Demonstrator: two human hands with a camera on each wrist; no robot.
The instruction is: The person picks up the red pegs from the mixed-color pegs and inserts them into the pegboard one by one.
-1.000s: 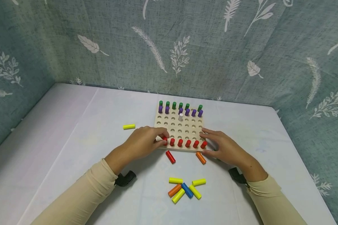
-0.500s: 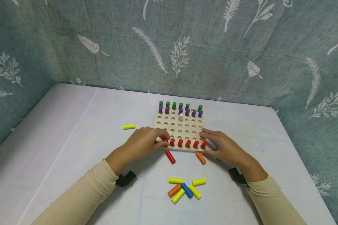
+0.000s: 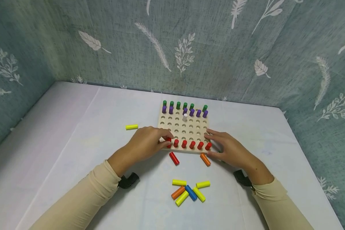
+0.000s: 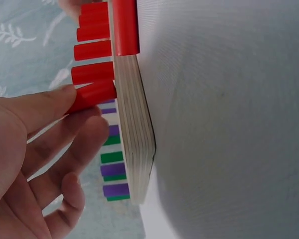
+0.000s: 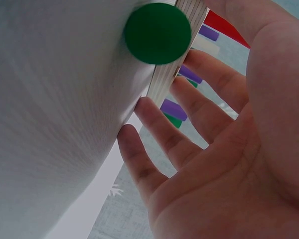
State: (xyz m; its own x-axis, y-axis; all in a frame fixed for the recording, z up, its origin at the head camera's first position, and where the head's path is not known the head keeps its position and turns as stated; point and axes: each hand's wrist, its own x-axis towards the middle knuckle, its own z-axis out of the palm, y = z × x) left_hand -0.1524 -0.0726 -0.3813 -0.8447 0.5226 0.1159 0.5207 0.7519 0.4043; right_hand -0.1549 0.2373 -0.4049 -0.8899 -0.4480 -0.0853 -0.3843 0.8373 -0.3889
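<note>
A wooden pegboard (image 3: 187, 151) lies on the white table. At its front left corner my left hand (image 3: 146, 143) pinches a red peg (image 4: 93, 97) between thumb and fingers; the lower end meets the board's hole row. Several red pegs (image 3: 184, 144) stand along the same front row. My right hand (image 3: 228, 148) touches the board's right side, its fingers fairly straight and the thumb near the front corner. Purple pegs (image 3: 192, 112) and green pegs (image 3: 178, 105) fill most of the two back rows. One white peg (image 3: 185, 117) stands just in front of them.
A loose red peg (image 3: 174, 158) and an orange peg (image 3: 205, 159) lie before the board. Nearer are yellow pegs (image 3: 179, 182), another orange and a blue peg (image 3: 191, 193). One yellow peg (image 3: 131, 127) lies left. A green peg (image 5: 158, 34) lies under the right hand.
The head view has tilted slightly, so the scene sits a little higher. Both hands keep their places; the pinched red peg shifts only slightly under the left fingers.
</note>
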